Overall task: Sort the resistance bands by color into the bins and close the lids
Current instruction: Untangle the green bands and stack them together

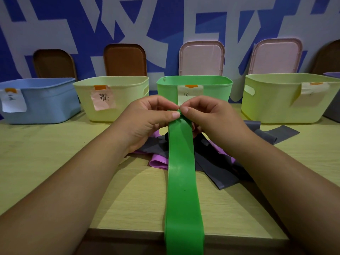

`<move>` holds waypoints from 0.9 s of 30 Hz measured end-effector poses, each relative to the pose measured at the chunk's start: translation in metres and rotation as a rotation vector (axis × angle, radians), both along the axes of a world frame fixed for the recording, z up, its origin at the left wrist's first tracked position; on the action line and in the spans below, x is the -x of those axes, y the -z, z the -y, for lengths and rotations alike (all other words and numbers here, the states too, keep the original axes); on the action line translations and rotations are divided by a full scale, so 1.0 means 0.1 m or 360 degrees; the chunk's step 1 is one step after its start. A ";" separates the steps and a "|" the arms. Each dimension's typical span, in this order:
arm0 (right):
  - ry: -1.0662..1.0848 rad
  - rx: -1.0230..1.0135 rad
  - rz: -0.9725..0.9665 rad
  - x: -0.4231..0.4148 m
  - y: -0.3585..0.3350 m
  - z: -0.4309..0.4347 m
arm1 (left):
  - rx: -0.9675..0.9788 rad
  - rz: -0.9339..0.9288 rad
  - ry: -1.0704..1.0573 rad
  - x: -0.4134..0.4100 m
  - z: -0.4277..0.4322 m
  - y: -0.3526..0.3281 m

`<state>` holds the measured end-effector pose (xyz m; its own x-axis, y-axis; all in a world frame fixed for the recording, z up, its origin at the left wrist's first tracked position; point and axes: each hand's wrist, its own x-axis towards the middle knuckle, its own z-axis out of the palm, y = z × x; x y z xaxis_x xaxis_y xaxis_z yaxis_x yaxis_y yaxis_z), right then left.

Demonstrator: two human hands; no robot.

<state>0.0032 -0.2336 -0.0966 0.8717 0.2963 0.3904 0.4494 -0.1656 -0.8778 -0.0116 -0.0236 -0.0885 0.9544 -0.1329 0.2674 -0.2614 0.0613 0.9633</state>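
Note:
A long green resistance band (182,181) runs from my hands down over the table's front edge. My left hand (147,122) and my right hand (207,118) both pinch its far end, fingertips nearly meeting, just in front of the green bin (217,89). Under the band lies a heap of grey bands (217,170) and purple bands (158,162). One grey band (276,134) lies further right. A blue bin (46,102), a pale yellow bin (121,109) and a second pale yellow bin (276,107) stand in the same row, each with a paper label.
Lids lean on the blue-and-white wall behind the bins: two brown lids (125,60) at left, two pink lids (201,58) at right, another dark one at the far right edge. A grey bin (333,111) shows partly at far right. The table's front edge (128,230) is near me.

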 end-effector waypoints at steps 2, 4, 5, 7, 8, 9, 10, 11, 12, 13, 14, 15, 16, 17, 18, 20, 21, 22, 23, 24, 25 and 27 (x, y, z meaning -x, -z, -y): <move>-0.0005 -0.0019 0.0002 0.00 0.00 0.00 | 0.0045 -0.0036 0.0061 0.00 0.00 -0.02; 0.0012 -0.0035 0.0011 0.00 0.00 0.00 | 0.0074 -0.0067 0.0119 0.01 0.00 -0.03; 0.0023 -0.0042 0.0013 0.00 0.00 0.00 | 0.0075 -0.0085 0.0141 0.01 0.01 -0.04; 0.0038 -0.0050 0.0016 0.00 0.00 -0.01 | 0.0053 -0.0122 0.0141 0.02 0.02 -0.03; 0.0040 -0.0050 0.0017 -0.01 0.01 -0.01 | 0.0033 -0.0128 0.0124 0.01 0.03 -0.03; 0.0042 -0.0048 0.0021 -0.01 0.01 -0.01 | 0.0014 -0.0123 0.0105 0.01 0.02 -0.02; 0.0041 -0.0047 0.0025 -0.01 0.01 -0.01 | 0.0003 -0.0109 0.0092 0.01 0.02 -0.02; 0.0036 -0.0048 0.0028 -0.01 0.02 -0.01 | 0.0000 -0.0094 0.0082 0.00 0.02 -0.02; 0.0030 -0.0051 0.0027 -0.01 0.02 -0.02 | 0.0000 -0.0080 0.0072 0.00 0.01 -0.02; 0.0026 -0.0058 0.0022 -0.01 0.02 -0.02 | -0.0003 -0.0069 0.0061 0.00 0.00 -0.02; 0.0025 -0.0070 0.0014 -0.01 0.01 -0.02 | -0.0002 -0.0064 0.0048 0.01 0.00 -0.02; 0.0026 -0.0078 0.0008 -0.01 0.01 -0.02 | 0.0001 -0.0062 0.0037 0.01 0.00 -0.02; 0.0026 -0.0079 0.0002 -0.01 0.01 -0.02 | 0.0007 -0.0060 0.0028 0.01 -0.01 -0.02; 0.0020 -0.0074 -0.0004 -0.02 0.00 -0.02 | 0.0019 -0.0062 0.0020 0.01 0.00 -0.02; 0.0007 -0.0076 -0.0016 -0.02 0.01 -0.02 | 0.0037 -0.0067 0.0012 0.02 0.00 -0.02; -0.0033 -0.0113 -0.0051 -0.02 0.01 -0.02 | 0.0086 -0.0088 0.0004 0.02 0.01 -0.02; -0.0047 -0.0124 -0.0060 -0.02 0.01 -0.01 | 0.0114 -0.0103 0.0005 0.02 0.01 -0.02; -0.0053 -0.0119 -0.0060 -0.02 0.00 -0.01 | 0.0143 -0.0119 0.0011 0.02 0.02 -0.03; -0.0053 -0.0102 -0.0053 -0.02 -0.01 0.00 | 0.0172 -0.0135 0.0021 0.02 0.02 -0.03; -0.0054 -0.0083 -0.0047 -0.02 -0.02 0.01 | 0.0200 -0.0152 0.0032 0.02 0.02 -0.04; -0.0057 -0.0068 -0.0048 -0.02 -0.03 0.01 | 0.0224 -0.0170 0.0040 0.03 0.02 -0.04; -0.0071 -0.0055 -0.0072 -0.02 -0.04 0.02 | 0.0248 -0.0199 0.0045 0.04 0.02 -0.05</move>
